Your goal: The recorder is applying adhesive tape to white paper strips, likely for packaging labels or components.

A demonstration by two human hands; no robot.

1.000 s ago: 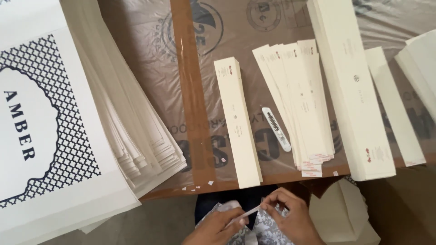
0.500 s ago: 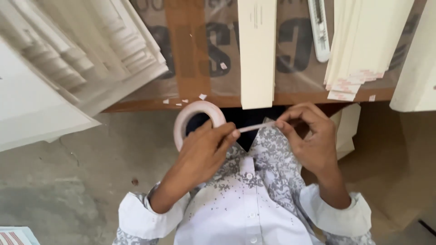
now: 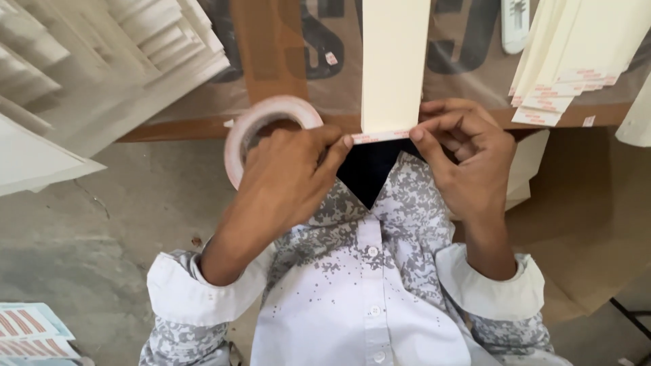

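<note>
Head view, looking straight down. Left hand (image 3: 285, 179) gripped a roll of tape (image 3: 261, 132), fingers through and around the ring, w/ its index tip pressed on the near end of a cream card strip (image 3: 395, 64) at the bench (image 3: 183, 122) edge. Right hand (image 3: 468, 159) was curled, thumb & index pinching the other end of a short tape piece (image 3: 380, 137) w/ red print that ran across the strip's near end, between the two hands. The strip lay lengthwise on the bench, pointing to 12 o'clock, its near end just over the edge.

At 10 o'clock sat a fanned stack of cream flat sheets (image 3: 129, 61), overhanging the bench edge. At 2 o'clock lay a second fan of cream strips (image 3: 576, 47), each w/ a red-printed tape piece at its near end. A white utility knife (image 3: 515, 24) lay at 1 o'clock, betw. the single strip & that fan, only partly in frame. Bench top was covered w/ brown printed cardboard under clear film.

No bins or boxes w/ contents could be made out; a cream box shape (image 3: 525, 169) showed at 3 o'clock behind the right hand, below bench level, contents hidden. At 7 o'clock, on the floor (image 3: 122, 217), lay some red-striped sheets (image 3: 30, 329).
</note>
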